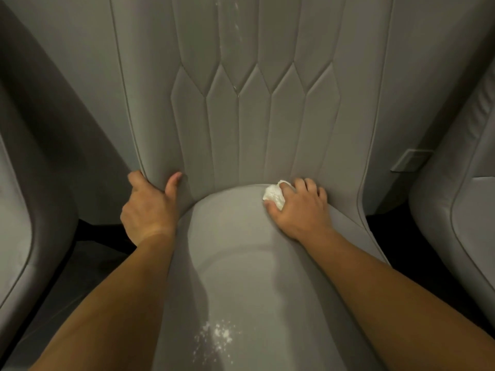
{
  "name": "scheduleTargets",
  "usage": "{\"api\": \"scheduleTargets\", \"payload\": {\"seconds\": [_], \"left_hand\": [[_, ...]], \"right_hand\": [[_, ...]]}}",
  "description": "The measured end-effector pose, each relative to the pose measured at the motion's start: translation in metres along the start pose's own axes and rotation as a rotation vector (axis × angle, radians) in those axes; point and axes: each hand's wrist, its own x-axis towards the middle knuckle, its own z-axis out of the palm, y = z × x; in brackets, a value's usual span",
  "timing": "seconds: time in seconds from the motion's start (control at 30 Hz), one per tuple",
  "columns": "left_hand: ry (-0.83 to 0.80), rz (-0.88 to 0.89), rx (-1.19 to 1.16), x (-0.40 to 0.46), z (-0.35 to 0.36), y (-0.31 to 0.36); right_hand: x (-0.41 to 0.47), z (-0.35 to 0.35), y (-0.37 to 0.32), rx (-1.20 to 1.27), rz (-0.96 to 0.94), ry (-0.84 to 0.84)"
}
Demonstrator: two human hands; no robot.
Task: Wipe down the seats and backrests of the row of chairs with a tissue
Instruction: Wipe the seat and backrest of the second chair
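Observation:
A grey padded chair fills the view, its quilted backrest rising above the rounded seat. My right hand grips a crumpled white tissue and presses it where the seat meets the backrest, right of centre. My left hand holds the lower left edge of the backrest, thumb on the front and fingers curled behind it. White powdery specks lie on the seat's front part. Faint white streaks run down the upper backrest.
Neighbouring grey chairs stand close on the left and right, with dark gaps of floor between them. A small grey tab sits on the chair's right side panel.

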Motion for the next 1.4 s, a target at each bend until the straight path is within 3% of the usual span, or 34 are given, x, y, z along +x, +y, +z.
{"api": "scheduleTargets", "payload": {"seconds": [0.33, 0.53, 0.8, 0.93, 1.17, 1.33, 1.4], "left_hand": [[0.019, 0.020, -0.004, -0.001, 0.002, 0.000], [0.017, 0.010, -0.001, -0.001, 0.000, 0.000], [-0.010, 0.013, 0.015, -0.001, -0.003, 0.002], [-0.010, 0.017, 0.018, -0.001, -0.005, 0.001], [-0.030, 0.007, 0.002, -0.001, -0.004, 0.001], [-0.024, 0.016, -0.020, -0.003, -0.007, 0.004], [-0.029, 0.022, -0.028, -0.004, -0.008, 0.005]], "right_hand": [[0.015, 0.003, -0.065, 0.170, -0.003, -0.120], [0.014, 0.004, -0.087, 0.303, -0.185, -0.185], [0.023, 0.000, -0.085, 0.130, -0.399, -0.205], [0.025, -0.009, -0.060, 0.049, -0.291, -0.239], [-0.006, -0.017, 0.023, -0.085, -0.138, -0.085], [-0.006, -0.026, 0.029, -0.063, -0.115, -0.125], [0.008, -0.042, 0.019, 0.031, -0.102, -0.025]]}}
